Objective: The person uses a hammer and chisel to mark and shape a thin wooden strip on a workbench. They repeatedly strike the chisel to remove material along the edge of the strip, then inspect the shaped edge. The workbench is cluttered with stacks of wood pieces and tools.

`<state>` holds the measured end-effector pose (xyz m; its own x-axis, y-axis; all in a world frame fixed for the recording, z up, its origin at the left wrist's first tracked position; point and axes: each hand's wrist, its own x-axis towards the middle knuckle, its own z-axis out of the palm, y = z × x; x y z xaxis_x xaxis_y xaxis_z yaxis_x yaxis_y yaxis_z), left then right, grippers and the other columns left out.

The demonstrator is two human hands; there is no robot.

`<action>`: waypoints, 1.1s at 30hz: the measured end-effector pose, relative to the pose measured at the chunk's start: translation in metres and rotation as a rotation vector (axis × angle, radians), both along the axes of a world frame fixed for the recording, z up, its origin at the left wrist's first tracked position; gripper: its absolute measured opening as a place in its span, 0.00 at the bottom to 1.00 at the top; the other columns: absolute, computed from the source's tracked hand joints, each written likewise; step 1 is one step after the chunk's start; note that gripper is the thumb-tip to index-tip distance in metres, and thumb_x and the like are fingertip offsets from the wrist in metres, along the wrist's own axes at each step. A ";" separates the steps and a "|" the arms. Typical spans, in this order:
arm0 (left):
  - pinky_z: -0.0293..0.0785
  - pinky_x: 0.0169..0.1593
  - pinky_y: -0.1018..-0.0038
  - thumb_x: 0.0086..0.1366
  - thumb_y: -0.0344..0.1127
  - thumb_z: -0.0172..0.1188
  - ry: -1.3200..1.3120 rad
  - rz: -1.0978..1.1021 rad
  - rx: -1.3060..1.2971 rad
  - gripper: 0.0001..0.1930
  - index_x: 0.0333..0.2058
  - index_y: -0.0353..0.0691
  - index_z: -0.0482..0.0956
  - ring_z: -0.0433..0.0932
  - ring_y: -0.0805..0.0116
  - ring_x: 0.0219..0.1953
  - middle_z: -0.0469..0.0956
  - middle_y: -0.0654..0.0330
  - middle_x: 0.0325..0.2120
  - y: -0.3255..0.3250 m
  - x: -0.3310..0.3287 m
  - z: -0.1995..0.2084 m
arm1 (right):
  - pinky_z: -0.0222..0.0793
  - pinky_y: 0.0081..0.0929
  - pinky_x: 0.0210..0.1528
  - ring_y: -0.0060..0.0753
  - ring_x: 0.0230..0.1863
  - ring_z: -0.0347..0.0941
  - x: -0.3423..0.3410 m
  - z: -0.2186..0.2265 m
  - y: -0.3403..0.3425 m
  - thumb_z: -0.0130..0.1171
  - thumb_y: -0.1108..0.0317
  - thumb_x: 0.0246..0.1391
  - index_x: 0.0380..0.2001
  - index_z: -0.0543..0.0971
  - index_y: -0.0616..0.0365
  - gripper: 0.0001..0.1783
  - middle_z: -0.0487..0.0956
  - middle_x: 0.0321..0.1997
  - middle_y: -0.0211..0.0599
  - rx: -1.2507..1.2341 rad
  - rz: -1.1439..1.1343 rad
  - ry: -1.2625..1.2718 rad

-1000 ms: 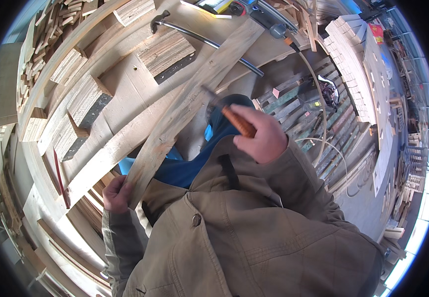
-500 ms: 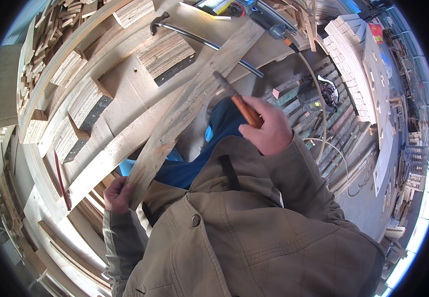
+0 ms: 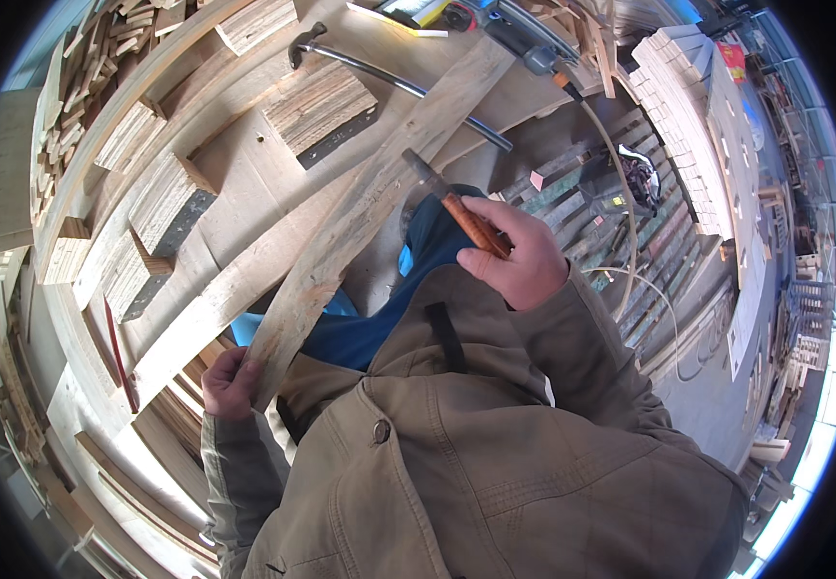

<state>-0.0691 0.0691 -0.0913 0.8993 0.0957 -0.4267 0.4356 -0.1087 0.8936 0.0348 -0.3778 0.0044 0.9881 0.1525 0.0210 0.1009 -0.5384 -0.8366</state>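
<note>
A long, rough wooden board [image 3: 341, 236] slants from my lap up to the far right, lying across the edge of the workbench. My left hand [image 3: 231, 383] is closed on its near end, thumb on top. In my right hand [image 3: 526, 259] is a chisel [image 3: 474, 226] with an orange-brown wooden handle, fingers wrapped round it. Its dark metal blade points up and left, over the board's right edge about midway along; whether it touches the wood I cannot tell.
A claw hammer [image 3: 379, 77] lies beyond the board, its shaft passing under it. Layered wooden blocks [image 3: 319, 106] sit on the bench, with a red pencil [image 3: 119, 359] at the left. A power tool [image 3: 534, 58] with a hose lies far right. Slatted pallet wood [image 3: 572, 183] lies on the right.
My right hand has shifted the chisel slightly left, and its blade tip now lies farther over the board. My left hand keeps its hold on the board's end.
</note>
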 end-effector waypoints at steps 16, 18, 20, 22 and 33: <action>0.76 0.44 0.77 0.67 0.30 0.65 -0.020 -0.013 0.013 0.13 0.47 0.30 0.83 0.79 0.77 0.37 0.85 0.62 0.36 -0.004 0.001 0.003 | 0.66 0.13 0.28 0.14 0.30 0.71 -0.012 0.000 0.008 0.60 0.71 0.66 0.70 0.68 0.56 0.30 0.78 0.40 0.31 0.437 -0.059 0.234; 0.76 0.44 0.77 0.67 0.30 0.65 -0.026 -0.020 0.004 0.13 0.47 0.30 0.83 0.79 0.77 0.37 0.85 0.62 0.36 -0.005 0.001 0.002 | 0.67 0.14 0.30 0.14 0.30 0.71 -0.012 -0.006 0.011 0.60 0.71 0.66 0.70 0.68 0.57 0.31 0.78 0.39 0.31 0.281 0.000 0.318; 0.76 0.44 0.77 0.67 0.30 0.64 -0.030 -0.010 -0.009 0.13 0.47 0.29 0.83 0.79 0.77 0.37 0.85 0.61 0.36 -0.004 0.000 0.002 | 0.69 0.15 0.32 0.14 0.29 0.70 -0.012 -0.011 0.013 0.60 0.71 0.66 0.70 0.68 0.58 0.31 0.78 0.39 0.30 0.254 0.040 0.260; 0.77 0.44 0.76 0.68 0.30 0.64 -0.011 -0.007 -0.022 0.13 0.48 0.29 0.83 0.80 0.76 0.37 0.85 0.61 0.37 -0.004 -0.002 0.002 | 0.69 0.15 0.32 0.14 0.30 0.70 -0.017 -0.009 0.009 0.60 0.72 0.66 0.70 0.68 0.59 0.31 0.78 0.40 0.31 0.291 0.011 0.237; 0.76 0.43 0.78 0.68 0.30 0.64 -0.047 -0.033 -0.004 0.13 0.48 0.29 0.82 0.79 0.77 0.36 0.85 0.61 0.36 -0.004 0.001 0.001 | 0.69 0.14 0.37 0.13 0.35 0.71 -0.009 -0.016 0.015 0.61 0.71 0.65 0.68 0.70 0.61 0.30 0.78 0.42 0.35 0.197 0.067 0.122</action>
